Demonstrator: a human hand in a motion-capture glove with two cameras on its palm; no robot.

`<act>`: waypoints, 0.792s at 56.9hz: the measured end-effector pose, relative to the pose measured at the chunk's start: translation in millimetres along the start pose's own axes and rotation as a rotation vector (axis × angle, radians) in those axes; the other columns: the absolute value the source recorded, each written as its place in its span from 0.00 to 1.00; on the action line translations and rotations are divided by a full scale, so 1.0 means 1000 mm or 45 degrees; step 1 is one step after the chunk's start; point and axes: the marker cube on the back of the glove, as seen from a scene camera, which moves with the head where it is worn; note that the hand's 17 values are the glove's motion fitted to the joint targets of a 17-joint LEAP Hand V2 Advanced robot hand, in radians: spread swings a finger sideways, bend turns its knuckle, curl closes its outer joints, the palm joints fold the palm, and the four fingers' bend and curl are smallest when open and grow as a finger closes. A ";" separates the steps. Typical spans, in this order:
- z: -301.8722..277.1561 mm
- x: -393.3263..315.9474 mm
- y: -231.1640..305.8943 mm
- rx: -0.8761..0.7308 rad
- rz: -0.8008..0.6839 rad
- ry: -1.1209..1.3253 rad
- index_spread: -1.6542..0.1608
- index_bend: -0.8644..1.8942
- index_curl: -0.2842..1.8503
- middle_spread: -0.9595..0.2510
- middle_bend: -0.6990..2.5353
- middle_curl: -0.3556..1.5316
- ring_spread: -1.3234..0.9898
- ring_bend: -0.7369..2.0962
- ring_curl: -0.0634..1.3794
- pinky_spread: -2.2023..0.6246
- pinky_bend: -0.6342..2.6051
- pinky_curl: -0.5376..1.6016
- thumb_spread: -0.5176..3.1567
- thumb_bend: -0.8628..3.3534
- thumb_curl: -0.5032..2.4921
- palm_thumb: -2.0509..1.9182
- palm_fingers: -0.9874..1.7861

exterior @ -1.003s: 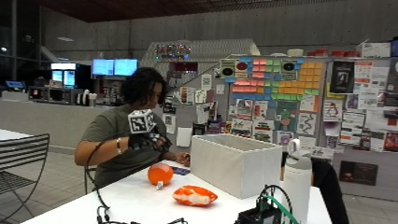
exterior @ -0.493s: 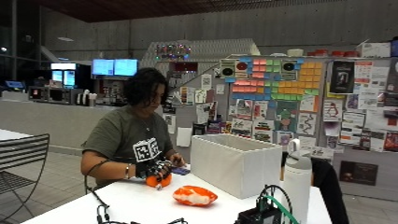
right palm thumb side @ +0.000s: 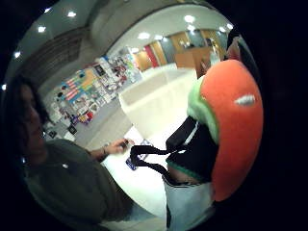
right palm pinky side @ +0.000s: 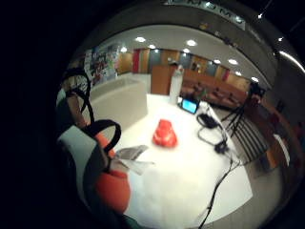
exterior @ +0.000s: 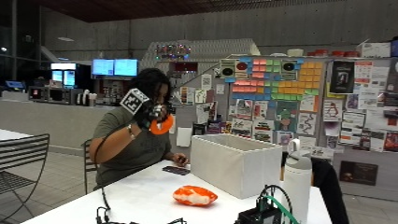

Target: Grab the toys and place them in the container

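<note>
It's a big open hall with a wall of posters and coloured notes behind, and a long white table running toward me. A second ago the round orange toy sat on the table in front of the seated person, near the edge on their side; half a second ago the gloved right hand had come down onto it. Now that hand is up at head height with the toy in it, well clear of the tabletop. The thumb-side palm view shows the orange and green toy pressed close against the palm with the fingers curled round it, so the hand is closed around it.

The white container stands on the table just beside the person, toward the far edge, its top open. The second toy, an orange and white one, has not moved; it lies on the table in front of the container, nearer my side. The bare hand rests on the table by a small dark object.

So the pick looks done for the first toy. What remains, I'd judge, is carrying it across over the container's open top and letting go, then coming back for the other.
</note>
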 end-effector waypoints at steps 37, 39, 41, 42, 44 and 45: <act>0.138 0.073 -0.300 -0.152 0.448 0.244 0.65 0.49 0.48 0.39 0.56 0.75 0.40 0.79 0.54 0.63 0.62 0.58 0.42 0.22 0.45 0.63 0.68; 0.145 0.086 -0.302 -0.167 0.466 0.324 0.65 0.49 0.48 0.39 0.56 0.75 0.40 0.79 0.54 0.63 0.62 0.58 0.42 0.22 0.45 0.63 0.67; 0.151 0.081 -0.310 -0.164 0.447 0.243 0.65 0.49 0.49 0.39 0.56 0.75 0.40 0.79 0.54 0.63 0.62 0.58 0.43 0.22 0.45 0.62 0.67; 0.153 0.073 -0.316 -0.156 0.437 0.152 0.65 0.48 0.50 0.39 0.56 0.76 0.40 0.79 0.54 0.63 0.62 0.58 0.43 0.22 0.45 0.62 0.67; 0.157 0.059 -0.327 -0.138 0.440 -0.023 0.65 0.48 0.51 0.39 0.56 0.76 0.40 0.79 0.54 0.63 0.62 0.58 0.43 0.22 0.46 0.62 0.67; 0.159 0.057 -0.330 -0.134 0.453 -0.069 0.64 0.48 0.51 0.39 0.56 0.76 0.40 0.79 0.54 0.63 0.62 0.58 0.43 0.22 0.46 0.62 0.67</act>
